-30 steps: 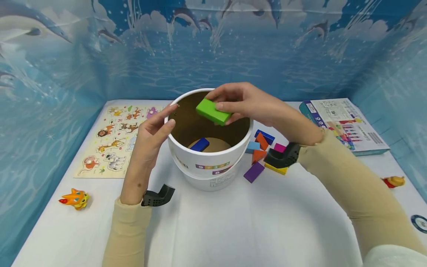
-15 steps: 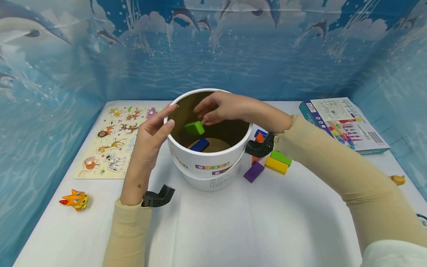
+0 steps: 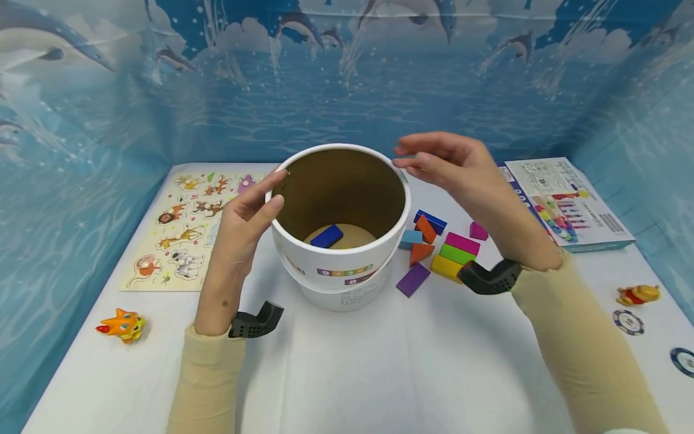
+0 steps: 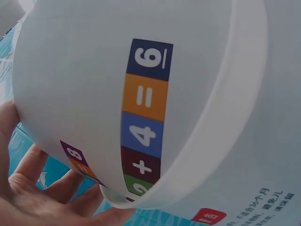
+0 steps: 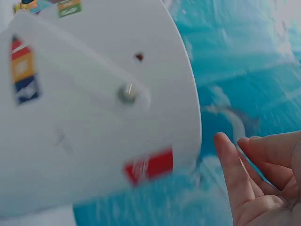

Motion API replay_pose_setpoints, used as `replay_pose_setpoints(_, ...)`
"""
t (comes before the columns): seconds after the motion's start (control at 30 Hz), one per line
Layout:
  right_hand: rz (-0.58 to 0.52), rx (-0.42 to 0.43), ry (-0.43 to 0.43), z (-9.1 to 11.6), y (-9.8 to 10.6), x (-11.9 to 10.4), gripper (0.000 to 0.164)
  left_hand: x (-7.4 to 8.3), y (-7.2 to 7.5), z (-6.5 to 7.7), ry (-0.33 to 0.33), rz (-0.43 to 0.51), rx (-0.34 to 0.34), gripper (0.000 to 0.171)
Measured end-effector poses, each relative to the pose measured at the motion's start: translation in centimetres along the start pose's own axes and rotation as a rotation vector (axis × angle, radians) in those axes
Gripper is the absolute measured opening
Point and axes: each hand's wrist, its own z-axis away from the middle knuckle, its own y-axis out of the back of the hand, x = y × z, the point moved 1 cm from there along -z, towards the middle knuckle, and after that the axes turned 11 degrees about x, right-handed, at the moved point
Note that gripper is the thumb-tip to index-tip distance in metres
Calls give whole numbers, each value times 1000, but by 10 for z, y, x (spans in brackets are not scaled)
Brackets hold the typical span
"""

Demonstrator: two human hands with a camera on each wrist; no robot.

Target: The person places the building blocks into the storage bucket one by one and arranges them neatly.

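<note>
Firstly, we list one white bucket (image 3: 333,260), upright, mouth upward. Next we record the left hand (image 3: 246,214), relaxed, thumb and forefinger tips touching the bucket's left edge; the right hand (image 3: 458,166), unclenched and unladen, fingers loosely bent, just beside the opposite edge. Lastly, one blue block (image 3: 327,236), inside at the bottom, long axis running near-left to far-right.

In the left wrist view, the white bucket's (image 4: 84,61) coloured strip (image 4: 146,113) reads "2 + 4 = 6", the 6 underlined and the 2 partly covered. A second strip (image 4: 75,157) shows "8 =". Chinese small print (image 4: 263,207) includes "36个月". The head view shows a 9 (image 3: 323,271) on the bucket's near side. Lettering on the far-right box (image 3: 569,205) and the near-right chips (image 3: 629,322) is too small to read.
</note>
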Motion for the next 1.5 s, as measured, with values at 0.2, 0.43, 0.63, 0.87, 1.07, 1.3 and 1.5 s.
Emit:
replay_pose_setpoints(0.2, -75, 195, -188, 28, 67, 61, 39, 2, 1, 1, -11, 12, 8, 37)
replay_pose_setpoints(0.43, 229, 265, -438, 60, 108, 131, 54, 3, 1, 2, -1, 3, 8, 37)
replay_pose_setpoints(0.63, 465, 302, -414, 74, 116, 162, 54, 3, 1, 2, 4, -2, 15, 36)
replay_pose_setpoints(0.87, 829, 275, -266, 77, 112, 169, 47, 3, 1, 3, 6, -2, 8, 35)
replay_pose_setpoints(1.07, 863, 265, -161, 78, 101, 169, 36, 4, 1, 1, 4, -13, 2, 36)
replay_pose_setpoints(1.3, 668, 296, -210, 77, 105, 168, 36, 2, -1, 0, 13, -1, 4, 36)
replay_pose_setpoints(1.5, 80, 377, -330, 66, 106, 123, 41, 1, -1, 0, 7, 8, -6, 35)
